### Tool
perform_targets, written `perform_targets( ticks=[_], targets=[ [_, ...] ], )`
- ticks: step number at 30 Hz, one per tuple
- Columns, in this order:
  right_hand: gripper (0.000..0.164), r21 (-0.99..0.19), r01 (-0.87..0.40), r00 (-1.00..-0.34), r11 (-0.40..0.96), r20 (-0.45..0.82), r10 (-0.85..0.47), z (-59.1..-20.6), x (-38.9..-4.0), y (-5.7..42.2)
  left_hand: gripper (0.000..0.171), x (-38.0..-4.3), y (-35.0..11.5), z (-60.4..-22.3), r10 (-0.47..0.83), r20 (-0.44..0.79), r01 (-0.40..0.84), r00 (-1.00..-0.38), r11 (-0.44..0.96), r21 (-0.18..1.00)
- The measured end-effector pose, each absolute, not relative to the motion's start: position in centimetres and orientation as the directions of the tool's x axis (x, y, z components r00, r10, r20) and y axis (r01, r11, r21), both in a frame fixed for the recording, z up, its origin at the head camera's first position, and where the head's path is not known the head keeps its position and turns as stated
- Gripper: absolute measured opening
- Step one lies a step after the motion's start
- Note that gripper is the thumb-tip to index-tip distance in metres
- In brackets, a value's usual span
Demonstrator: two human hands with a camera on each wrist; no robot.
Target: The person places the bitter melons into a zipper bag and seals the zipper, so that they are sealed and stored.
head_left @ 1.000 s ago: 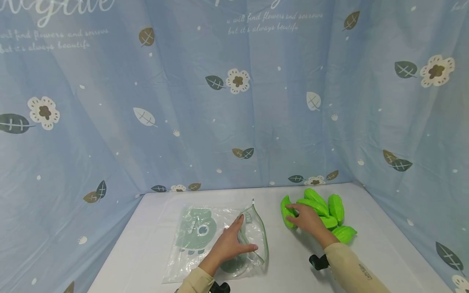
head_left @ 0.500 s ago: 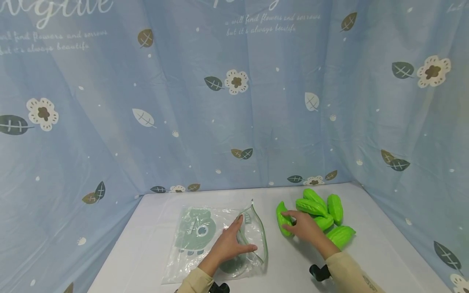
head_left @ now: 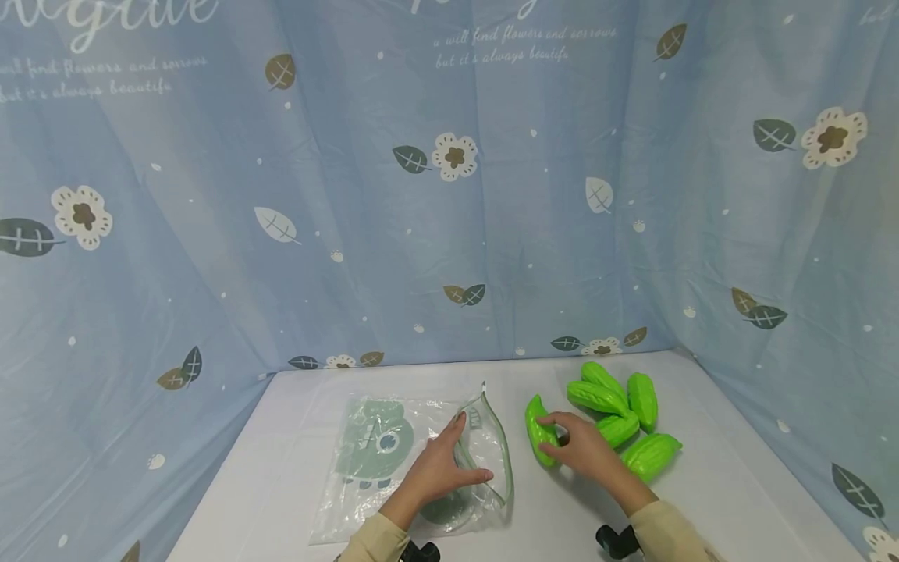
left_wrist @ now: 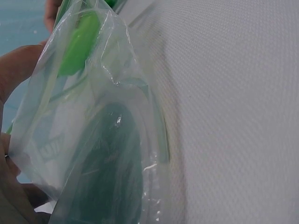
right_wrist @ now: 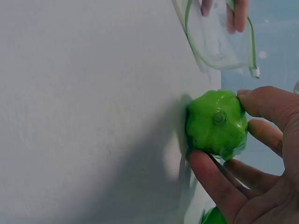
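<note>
On a white-covered table (head_left: 281, 468) in front of a blue curtain (head_left: 351, 172) printed with leaves and flowers, a clear plastic bag (head_left: 421, 425) lies flat toward the left, its green-edged mouth gaping to the right. A pale green cartoon creature (head_left: 375, 441) is printed on its film. The person's left hand (head_left: 441, 468) is at the mouth, thumb and fingers spread wide against the plastic. A darker green patch (left_wrist: 114, 163) shows lower on the bag; it is probably more print, though glare makes that hard to tell. To the right of the bag, apart from its mouth, the right hand (head_left: 590, 446) pinches a bright green ridged vegetable (head_left: 539, 433) between thumb and fingers, tapered tip pointing away. Five similar green pieces (head_left: 595, 396) lie beyond and beside that hand, four bunched together, one nearer the person.
</note>
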State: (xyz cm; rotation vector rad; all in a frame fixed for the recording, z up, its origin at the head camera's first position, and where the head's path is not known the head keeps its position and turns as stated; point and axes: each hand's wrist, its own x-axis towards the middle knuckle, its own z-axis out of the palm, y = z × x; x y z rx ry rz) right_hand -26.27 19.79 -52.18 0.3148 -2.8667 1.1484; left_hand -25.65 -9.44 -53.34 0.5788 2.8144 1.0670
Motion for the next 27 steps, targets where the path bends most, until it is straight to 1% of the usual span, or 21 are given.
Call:
perform_targets(
  ticks=[4,9,14,21,27],
  targets=[
    [0.04,-0.706,-0.156,-0.986,0.69,0.065,-0.156,-52.3,-25.9,19.6,0.117,-25.6,-9.5,-53.3,0.373,0.056,0.316,-0.926,0.687,0.654],
    [0.039,-0.711,-0.143,-0.987,0.689,0.052,-0.151,-52.6,-25.3,19.5,0.117,-25.6,-9.5,-53.3,0.379,0.053,0.318,-0.924,0.682,0.659],
    [0.04,-0.729,-0.15,-0.984,0.667,0.043,-0.174,-52.7,-24.8,19.5,0.117,-25.6,-9.5,-53.3,0.38,0.051,0.317,-0.923,0.683,0.658],
    [0.045,-0.709,-0.222,-0.968,0.669,0.082,-0.235,-52.8,-24.3,19.5,0.117,-25.7,-9.5,-53.3,0.381,0.05,0.316,-0.923,0.679,0.662],
    [0.045,-0.709,-0.217,-0.972,0.671,0.096,-0.212,-53.0,-24.2,19.3,0.117,-25.9,-9.6,-53.5,0.379,0.047,0.311,-0.924,0.678,0.666]
  ],
)
